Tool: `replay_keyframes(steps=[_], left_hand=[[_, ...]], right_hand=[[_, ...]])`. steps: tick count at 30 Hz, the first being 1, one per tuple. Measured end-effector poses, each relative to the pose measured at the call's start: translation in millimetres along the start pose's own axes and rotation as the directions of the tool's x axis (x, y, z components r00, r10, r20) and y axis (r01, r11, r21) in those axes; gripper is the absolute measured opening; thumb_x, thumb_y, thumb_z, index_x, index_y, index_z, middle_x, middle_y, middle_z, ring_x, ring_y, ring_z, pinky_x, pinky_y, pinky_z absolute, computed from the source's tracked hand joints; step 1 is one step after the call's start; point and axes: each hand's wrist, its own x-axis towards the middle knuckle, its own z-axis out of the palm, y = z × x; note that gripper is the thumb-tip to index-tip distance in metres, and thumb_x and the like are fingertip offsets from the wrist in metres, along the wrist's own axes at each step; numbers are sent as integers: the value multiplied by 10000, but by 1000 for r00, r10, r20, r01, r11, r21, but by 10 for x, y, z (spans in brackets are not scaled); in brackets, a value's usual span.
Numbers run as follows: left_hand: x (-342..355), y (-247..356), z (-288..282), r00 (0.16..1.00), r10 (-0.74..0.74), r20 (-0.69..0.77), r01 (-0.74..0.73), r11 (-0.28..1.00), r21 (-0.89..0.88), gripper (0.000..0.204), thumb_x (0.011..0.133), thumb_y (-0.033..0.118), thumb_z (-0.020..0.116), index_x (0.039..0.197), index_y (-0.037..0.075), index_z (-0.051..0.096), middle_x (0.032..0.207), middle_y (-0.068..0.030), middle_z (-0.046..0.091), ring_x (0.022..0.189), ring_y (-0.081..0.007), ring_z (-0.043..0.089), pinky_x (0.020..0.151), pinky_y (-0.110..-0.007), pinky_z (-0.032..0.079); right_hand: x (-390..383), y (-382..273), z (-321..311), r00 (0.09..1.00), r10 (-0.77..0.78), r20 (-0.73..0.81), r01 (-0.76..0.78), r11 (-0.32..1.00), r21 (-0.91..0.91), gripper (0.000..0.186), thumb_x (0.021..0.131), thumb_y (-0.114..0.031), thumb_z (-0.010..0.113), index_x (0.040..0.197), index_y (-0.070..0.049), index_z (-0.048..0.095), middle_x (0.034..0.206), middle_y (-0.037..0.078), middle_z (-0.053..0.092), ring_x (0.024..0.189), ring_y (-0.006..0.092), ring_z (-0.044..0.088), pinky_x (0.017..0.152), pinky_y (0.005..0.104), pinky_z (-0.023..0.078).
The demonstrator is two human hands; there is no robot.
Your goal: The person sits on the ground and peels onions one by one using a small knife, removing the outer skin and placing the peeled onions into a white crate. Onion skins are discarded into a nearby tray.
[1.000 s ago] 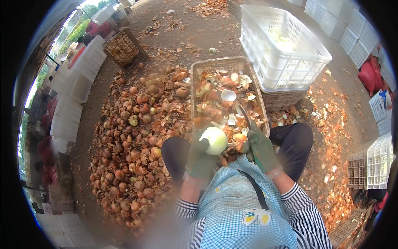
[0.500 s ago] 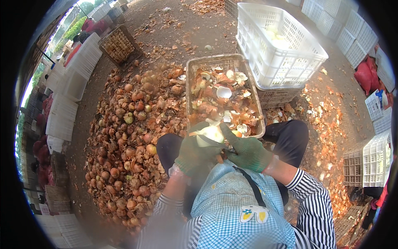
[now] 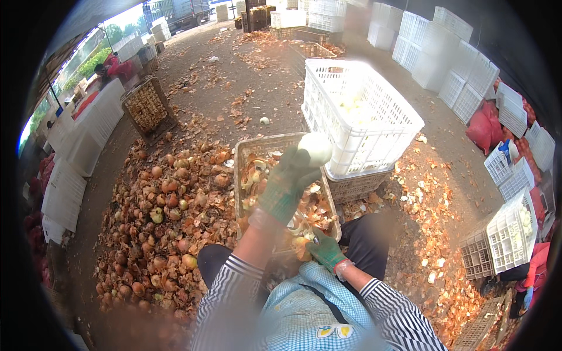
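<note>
My left hand (image 3: 284,184), in a green glove, is raised over the brown plastic tub (image 3: 240,169) with its fingers round a peeled white onion (image 3: 316,148), close to the front left of the white slatted crate (image 3: 374,140). Lower down, my right hand (image 3: 328,251), also gloved, is closed on a knife (image 3: 314,238), mostly hidden, at the tub's near edge. Orange and white peel (image 3: 301,245) lies beside that hand. The tub holds onion skins and scraps. Pale peeled onions (image 3: 351,104) show inside the white crate, which stands on a brown crate (image 3: 360,187).
Unpeeled onions (image 3: 152,234) lie heaped on the left. A dark crate (image 3: 146,108) stands behind them. Stacked white crates line both sides, with red sacks (image 3: 486,128) at the right. A co-worker's pink sleeve and blue glove (image 3: 530,286) show at the lower right. Peels strew the ground.
My left hand has lifted the peeled onion up and forward toward the white crate. My right hand has moved apart from it, lower down. The view has tilted up, showing more background.
</note>
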Motion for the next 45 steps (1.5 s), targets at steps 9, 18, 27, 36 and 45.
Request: replay_keyframes(steps=[9,18,27,36,45], left_hand=[[-399,66,-2785,532,153,-833,193,936,296,239,918,243,680,896,5,689,688,-15,604,507,-132,506,536,-330,458],[-2620,-1604,-4739,91,131,-987,961,249,122,342,899,352,594,1025,64,728,1047,-204,703,977,-360,678,842,-468,534],[-1588,-1557,-5749,69,13,-997,955,288,70,675,846,444,666,1384,83,476,1434,-261,441,1241,-395,541,994,-475,487],[-1305,-1567,-6146,88,-136,-987,992,104,75,659,783,311,721,1348,67,485,1381,-213,499,1210,-365,564,970,-441,501],[-1806,-1482,-5711,221,-252,-942,-67,960,-273,575,734,64,767,1261,53,539,1188,-123,618,1034,-316,633,898,-418,537]], right_hand=[[-228,139,252,972,233,-32,-187,849,494,217,935,-218,645,1069,-47,631,621,-5,544,417,77,468,371,238,369],[105,-183,808,958,262,118,-287,866,410,282,940,-111,605,1188,22,589,675,-14,529,472,63,469,413,228,370],[343,-295,972,940,335,69,-341,902,266,299,917,-99,613,1187,28,614,675,0,530,463,75,440,412,253,351],[310,-15,1026,931,362,-36,-355,925,138,310,916,-126,610,1171,50,638,894,45,635,704,111,559,612,273,470],[359,-521,1148,904,426,-32,-404,878,256,292,920,-108,586,1180,19,634,791,23,607,553,63,485,476,220,384]])
